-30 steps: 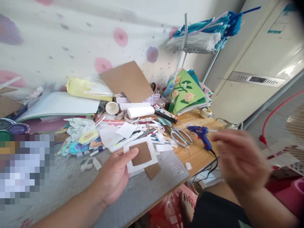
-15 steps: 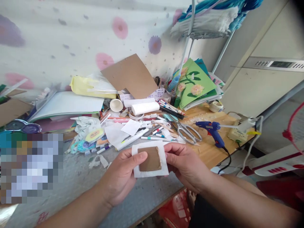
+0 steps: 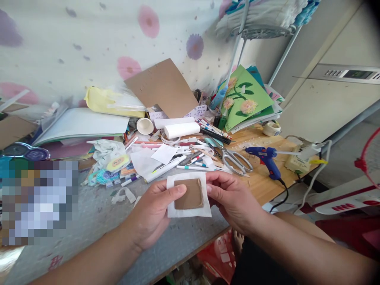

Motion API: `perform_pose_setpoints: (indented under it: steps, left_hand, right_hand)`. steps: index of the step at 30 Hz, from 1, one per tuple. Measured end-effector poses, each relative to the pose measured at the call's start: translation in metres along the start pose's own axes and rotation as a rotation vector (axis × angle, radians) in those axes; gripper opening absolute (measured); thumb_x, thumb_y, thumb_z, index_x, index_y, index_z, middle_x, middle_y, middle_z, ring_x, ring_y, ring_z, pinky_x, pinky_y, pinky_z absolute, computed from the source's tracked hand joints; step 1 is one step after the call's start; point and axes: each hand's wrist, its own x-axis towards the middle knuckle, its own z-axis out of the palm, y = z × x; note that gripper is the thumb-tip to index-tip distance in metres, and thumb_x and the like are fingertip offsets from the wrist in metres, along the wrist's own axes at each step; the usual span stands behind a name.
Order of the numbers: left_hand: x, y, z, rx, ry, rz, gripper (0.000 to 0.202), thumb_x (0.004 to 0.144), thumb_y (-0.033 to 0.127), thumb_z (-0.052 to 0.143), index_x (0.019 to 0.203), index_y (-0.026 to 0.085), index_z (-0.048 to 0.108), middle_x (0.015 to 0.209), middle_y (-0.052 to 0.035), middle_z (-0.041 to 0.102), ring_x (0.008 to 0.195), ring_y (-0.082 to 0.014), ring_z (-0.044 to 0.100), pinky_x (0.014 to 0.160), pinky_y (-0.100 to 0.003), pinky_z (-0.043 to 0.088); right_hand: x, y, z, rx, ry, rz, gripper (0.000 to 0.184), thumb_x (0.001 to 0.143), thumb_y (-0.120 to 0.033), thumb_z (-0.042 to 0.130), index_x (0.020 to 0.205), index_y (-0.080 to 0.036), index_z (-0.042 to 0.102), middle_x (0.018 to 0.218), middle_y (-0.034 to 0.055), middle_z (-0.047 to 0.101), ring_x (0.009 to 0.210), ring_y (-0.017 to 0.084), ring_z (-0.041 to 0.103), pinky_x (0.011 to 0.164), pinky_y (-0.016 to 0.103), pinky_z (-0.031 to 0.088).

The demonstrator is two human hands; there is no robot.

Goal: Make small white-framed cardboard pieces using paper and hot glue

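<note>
Two hands on one small piece here: the left hand (image 3: 156,204) has its thumb flat on a brown cardboard square (image 3: 191,199), fingers tucked behind, probably so it can't slide around on the white sheet (image 3: 190,214) under it. The right hand (image 3: 230,198) is pinching that sheet's right edge, which I'd guess keeps the border taut and leaves the cardboard face up. It's all held above the near edge of the worktop (image 3: 257,189), likely because the clutter behind leaves little room. The blue glue gun (image 3: 268,160) sits off to the right, nozzle towards the scissors (image 3: 234,158), maybe so the grip is easy to grab and the cord can hang off the side. As for the surface, it's bare wood on the right and a scuffed grey mat (image 3: 101,233) on the left, with markers and paper scraps heaped behind. Room-wise, flowery wall covering (image 3: 97,43) at the back, pale appliance with a display panel (image 3: 358,74) on the right.
</note>
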Motion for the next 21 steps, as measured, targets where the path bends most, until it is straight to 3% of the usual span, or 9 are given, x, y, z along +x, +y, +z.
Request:
perform_pose_setpoints:
  steps: [9, 21]
  left_hand:
    - [-0.0004, -0.0004, 0.0019, 0.048, 0.012, -0.012, 0.022, 0.075, 0.022, 0.068, 0.097, 0.017, 0.073, 0.087, -0.0092, 0.076, 0.070, -0.0193, 0.068, 0.066, -0.029, 0.052]
    - [-0.0004, 0.0005, 0.0009, 0.090, -0.002, -0.027, 0.022, 0.075, 0.023, 0.067, 0.096, 0.019, 0.073, 0.087, -0.0080, 0.076, 0.073, -0.0214, 0.069, 0.071, -0.032, 0.051]
  right_hand:
    - [0.0000, -0.0004, -0.0020, -0.036, 0.001, -0.047, 0.012, 0.072, -0.026, 0.075, 0.083, -0.023, 0.074, 0.068, -0.0011, 0.069, 0.055, 0.009, 0.058, 0.053, 0.021, 0.049]
    - [0.0026, -0.0021, -0.0037, 0.022, -0.014, 0.011, 0.026, 0.068, -0.021, 0.078, 0.091, -0.020, 0.065, 0.063, -0.0048, 0.063, 0.051, 0.007, 0.057, 0.051, 0.020, 0.046]
